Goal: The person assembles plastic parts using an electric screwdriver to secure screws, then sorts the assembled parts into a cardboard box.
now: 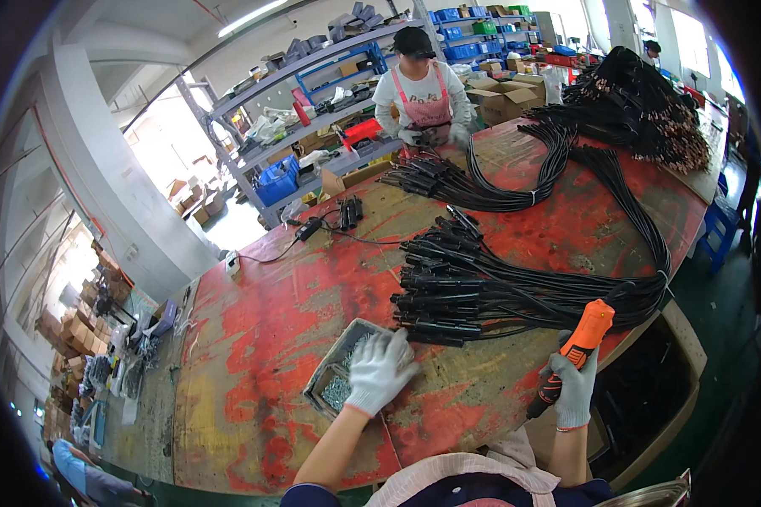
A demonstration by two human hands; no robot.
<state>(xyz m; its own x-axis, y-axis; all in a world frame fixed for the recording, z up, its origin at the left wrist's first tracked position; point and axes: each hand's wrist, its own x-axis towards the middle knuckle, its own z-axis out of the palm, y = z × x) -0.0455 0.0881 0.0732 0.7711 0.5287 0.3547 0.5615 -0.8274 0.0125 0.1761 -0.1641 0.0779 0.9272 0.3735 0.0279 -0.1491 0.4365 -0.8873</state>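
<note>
My left hand [380, 372], in a white glove, lies over the right side of a small grey tray [320, 373] of silvery screws or similar small metal pieces. Its fingers look spread, with nothing visible in them, though the tips are partly hidden. My right hand [577, 390], gloved too, is closed round an orange and black power screwdriver [585, 336] held upright at a tilt near the table's front edge. Beyond my hands lies a bundle of black cables [558, 287], its thick black connector ends [440, 296] turned toward the left.
The worn red table [254, 363] carries a second cable bundle [516, 201] and a big cable heap [634, 101]. Across it stands a co-worker [423, 93] with gloved hands. A thin cord [266, 260] crosses the left part. An open carton [651, 397] sits below the right edge.
</note>
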